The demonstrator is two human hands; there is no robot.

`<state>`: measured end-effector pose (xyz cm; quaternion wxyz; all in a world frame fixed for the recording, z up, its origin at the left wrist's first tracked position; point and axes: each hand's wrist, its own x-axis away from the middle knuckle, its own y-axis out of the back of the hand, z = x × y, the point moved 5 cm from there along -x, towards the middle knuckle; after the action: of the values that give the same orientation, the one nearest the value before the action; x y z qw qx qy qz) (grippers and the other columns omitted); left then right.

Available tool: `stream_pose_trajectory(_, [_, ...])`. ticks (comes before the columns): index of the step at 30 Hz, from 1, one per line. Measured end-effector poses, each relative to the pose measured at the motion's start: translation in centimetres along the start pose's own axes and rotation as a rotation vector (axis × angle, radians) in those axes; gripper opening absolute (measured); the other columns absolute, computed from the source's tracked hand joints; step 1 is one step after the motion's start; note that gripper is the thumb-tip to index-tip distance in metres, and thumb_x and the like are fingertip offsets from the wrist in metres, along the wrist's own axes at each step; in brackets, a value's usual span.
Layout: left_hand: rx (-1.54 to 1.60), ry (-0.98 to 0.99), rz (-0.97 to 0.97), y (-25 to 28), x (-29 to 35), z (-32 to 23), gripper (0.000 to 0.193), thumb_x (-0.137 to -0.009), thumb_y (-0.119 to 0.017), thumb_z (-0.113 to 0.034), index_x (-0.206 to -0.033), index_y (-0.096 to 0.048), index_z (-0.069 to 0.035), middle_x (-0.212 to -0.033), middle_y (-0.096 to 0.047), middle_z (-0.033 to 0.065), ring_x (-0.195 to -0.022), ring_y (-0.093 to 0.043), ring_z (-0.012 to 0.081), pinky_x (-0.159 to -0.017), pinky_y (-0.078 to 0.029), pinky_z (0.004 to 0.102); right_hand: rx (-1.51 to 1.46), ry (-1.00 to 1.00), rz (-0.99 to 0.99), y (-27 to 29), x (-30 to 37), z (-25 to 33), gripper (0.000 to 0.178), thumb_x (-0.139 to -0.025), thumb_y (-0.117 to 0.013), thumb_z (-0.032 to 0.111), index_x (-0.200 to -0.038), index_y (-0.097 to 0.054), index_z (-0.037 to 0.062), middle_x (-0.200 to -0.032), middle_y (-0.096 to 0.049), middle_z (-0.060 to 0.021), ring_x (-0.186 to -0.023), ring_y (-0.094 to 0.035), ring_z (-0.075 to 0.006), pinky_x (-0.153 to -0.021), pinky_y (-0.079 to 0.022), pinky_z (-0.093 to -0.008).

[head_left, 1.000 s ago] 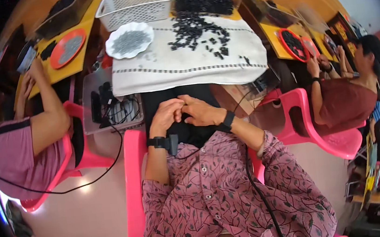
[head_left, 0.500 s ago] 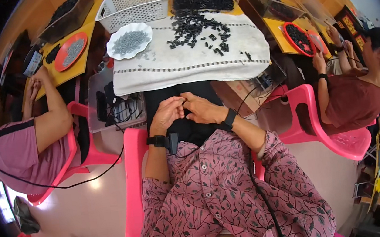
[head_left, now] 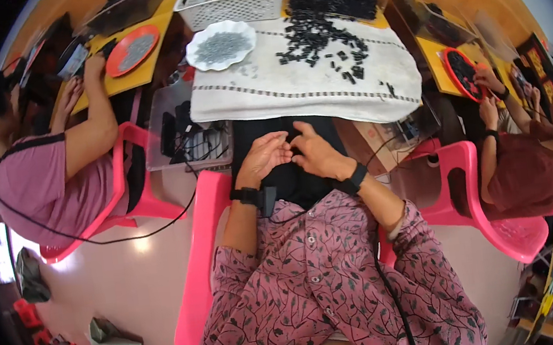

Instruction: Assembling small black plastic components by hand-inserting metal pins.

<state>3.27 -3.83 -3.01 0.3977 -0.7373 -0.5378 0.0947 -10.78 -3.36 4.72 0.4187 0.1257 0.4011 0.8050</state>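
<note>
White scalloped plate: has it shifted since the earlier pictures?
No. Judged against the white basket behind it, the white scalloped plate keeps its place on the towel; the view itself shifted.

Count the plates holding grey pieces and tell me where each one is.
2: a white scalloped plate on the white cloth in front of the person, and an orange plate on the yellow table to the left. Others may be hidden.

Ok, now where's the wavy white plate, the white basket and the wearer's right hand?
White plate (head_left: 223, 65): head view, on its near wavy rim.
White basket (head_left: 238, 11): head view, on its near wall.
Right hand (head_left: 322, 156): head view, on the back of the hand.
</note>
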Motion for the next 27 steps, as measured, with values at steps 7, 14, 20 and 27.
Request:
stream_pose_trajectory(7, [-0.048, 0.008, -0.019, 0.0, 0.3, 0.6, 0.027, -0.095, -0.058, -0.020, -0.116, -0.057, -0.004, -0.088, -0.065, 0.0077, -0.076, -0.066, 0.0186, -0.071, -0.056, 0.0326, -0.853, -0.236, -0.199, 1.7, -1.6, -2.3, 0.050, -0.083, -0.066, -0.002, -0.131, -0.052, 0.0021, -0.139, -0.035, -0.0100, -0.105, -0.061, -0.0207, -0.080, -0.054, -0.0307])
stream_pose_trajectory(14, [-0.027, 0.031, -0.028, -0.2, 0.5, 0.7, 0.028, -0.094, -0.060, -0.021, -0.115, -0.054, -0.003, -0.086, -0.062, 0.0080, -0.075, -0.065, 0.0185, -0.068, -0.055, 0.0315, -0.986, -0.485, -0.230, 2.8, -1.6, -1.9, 0.050, -0.088, -0.064, 0.004, -0.134, -0.047, 0.0001, -0.125, -0.054, -0.0086, -0.107, -0.061, -0.0197, -0.079, -0.054, -0.0296])
stream_pose_trajectory(20, [-0.156, 0.097, 0.100, -0.8, 1.5, 1.1, 0.030, -0.094, -0.059, -0.025, -0.115, -0.055, -0.003, -0.090, -0.062, 0.0093, -0.077, -0.065, 0.0185, -0.071, -0.056, 0.0319, -1.062, -0.633, -0.221, 6.2, -0.9, -4.5, 0.037, -0.089, -0.063, 0.006, -0.123, -0.054, -0.0060, -0.114, -0.062, -0.0128, -0.102, -0.064, -0.0265, -0.076, -0.054, -0.0311])
stream_pose_trajectory(27, [-0.145, 0.100, 0.112, -1.7, 1.3, 1.4, 0.031, -0.095, -0.058, -0.024, -0.117, -0.053, -0.001, -0.092, -0.063, 0.0116, -0.079, -0.066, 0.0197, -0.072, -0.056, 0.0317, -1.096, -0.712, -0.237, 8.0, 0.5, -6.2, 0.032, -0.090, -0.061, 0.011, -0.119, -0.057, -0.0026, -0.118, -0.062, -0.0110, -0.104, -0.064, -0.0277, -0.076, -0.053, -0.0299])
